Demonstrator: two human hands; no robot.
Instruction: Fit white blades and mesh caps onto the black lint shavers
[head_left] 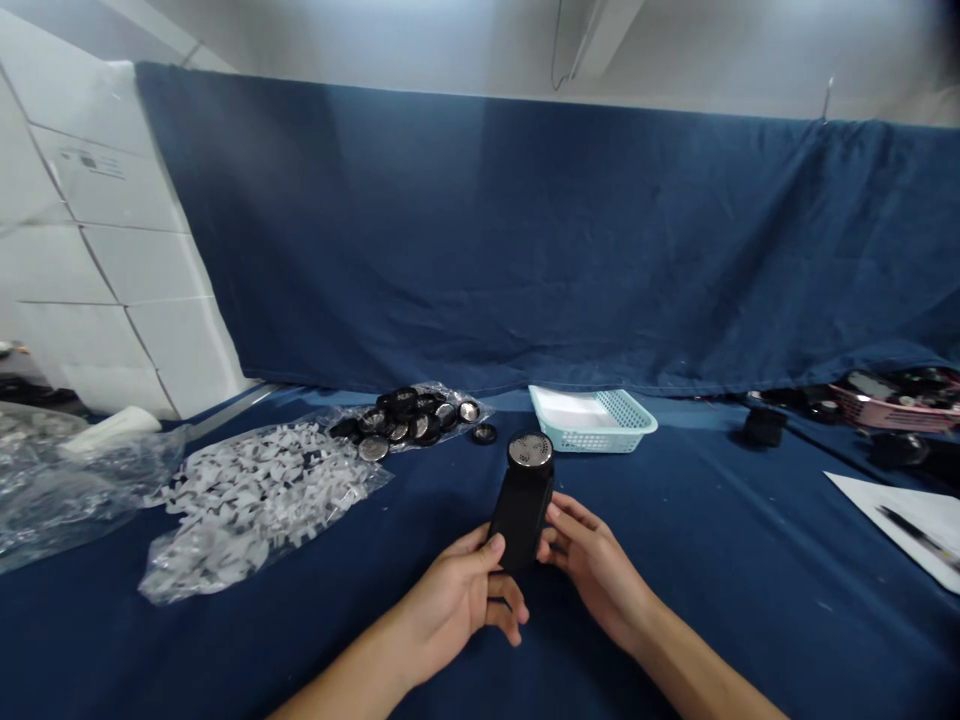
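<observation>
A black fabric shaver (519,515) with a round, perforated metal head is held up in front of me, head end away from me and tilted slightly right. My left hand (469,600) grips its lower left side, thumb on top and the other fingers curled below. From the right, my right hand (589,555) pinches the shaver's side with thumb and fingers. Beyond it, a pile of black round caps with metal mesh faces (409,415) lies partly on clear plastic. One loose black cap (484,433) sits just right of that pile.
At left a clear bag of small white plastic parts (262,490) lies near another plastic bag (75,490). A light-blue basket (600,440) holds something white. On the right are a black block (764,426), a pink basket (892,415), and paper (862,492) with a pen (911,525).
</observation>
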